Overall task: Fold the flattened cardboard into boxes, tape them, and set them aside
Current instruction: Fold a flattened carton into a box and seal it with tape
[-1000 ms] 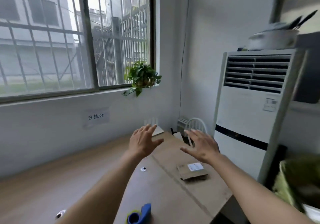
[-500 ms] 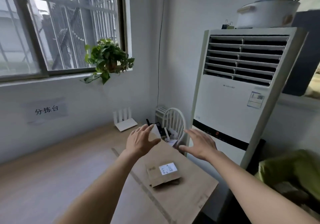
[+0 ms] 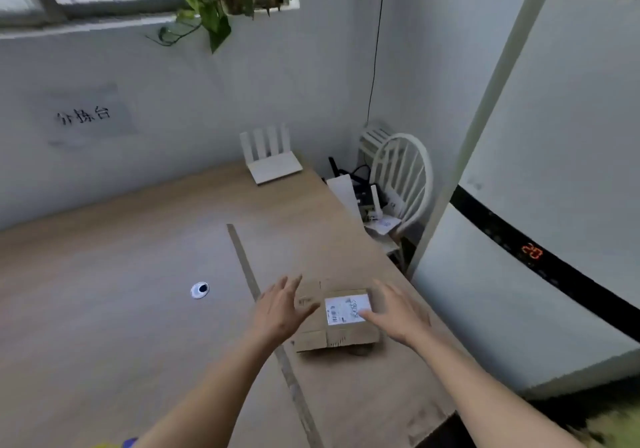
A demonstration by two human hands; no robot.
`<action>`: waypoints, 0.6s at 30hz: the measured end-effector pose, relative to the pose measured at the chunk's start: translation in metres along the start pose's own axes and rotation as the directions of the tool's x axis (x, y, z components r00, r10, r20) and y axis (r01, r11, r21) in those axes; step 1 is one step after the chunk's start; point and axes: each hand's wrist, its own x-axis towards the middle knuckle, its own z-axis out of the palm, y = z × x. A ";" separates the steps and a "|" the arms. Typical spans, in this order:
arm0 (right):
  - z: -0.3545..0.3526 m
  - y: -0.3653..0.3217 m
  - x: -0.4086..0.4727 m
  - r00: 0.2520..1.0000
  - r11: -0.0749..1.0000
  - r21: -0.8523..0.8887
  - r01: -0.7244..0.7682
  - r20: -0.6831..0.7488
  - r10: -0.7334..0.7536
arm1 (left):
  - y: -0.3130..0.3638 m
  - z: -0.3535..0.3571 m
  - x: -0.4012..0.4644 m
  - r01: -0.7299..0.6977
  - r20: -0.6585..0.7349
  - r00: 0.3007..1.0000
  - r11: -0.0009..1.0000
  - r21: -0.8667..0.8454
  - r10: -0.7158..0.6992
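Grip: You are holding nothing; your left hand (image 3: pixel 282 309) and right hand (image 3: pixel 394 312) are both spread wide, fingers straight, on either side of the cardboard box (image 3: pixel 337 321).
Contact: Whether either palm is touching the cardboard I cannot tell; the right fingertips (image 3: pixel 362 315) are lying over the white shipping label (image 3: pixel 346 309).
Box: It is sitting low and flat, lower centre of the frame, on the wooden table (image 3: pixel 121 274), just right of the dark seam (image 3: pixel 258 295) running down the tabletop.
Step in hand: You are reaching in to take the box by its two sides, by my reading.
Doing it well: Bring both palms in level against opposite edges and close them together, so the box is lifting flat rather than tipping. Keep your fingers off the label and clear of any flap seams.
Watch: The table's right edge is near the box; draw it toward you, not outward.
Surroundings: A white router (image 3: pixel 272 160) is standing at upper centre, a white chair (image 3: pixel 403 173) beside the table, and a tall air conditioner (image 3: pixel 554 170) is filling the right of the frame.
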 end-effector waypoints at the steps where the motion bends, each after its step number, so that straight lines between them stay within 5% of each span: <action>1: 0.014 0.010 0.018 1.000 1.000 0.015 -0.006 0.030 0.006 | 0.001 0.017 0.012 0.032 0.025 0.999 0.999 -0.017 -0.031; 7: 0.090 0.047 0.087 0.985 0.991 0.127 -0.050 0.173 0.027 | -0.003 0.110 0.064 0.238 0.140 0.967 0.956 -0.174 -0.215; 18: 0.145 0.066 0.156 0.979 0.945 0.310 -0.104 0.198 0.043 | -0.013 0.192 0.120 0.502 0.208 0.865 0.811 -0.302 -0.458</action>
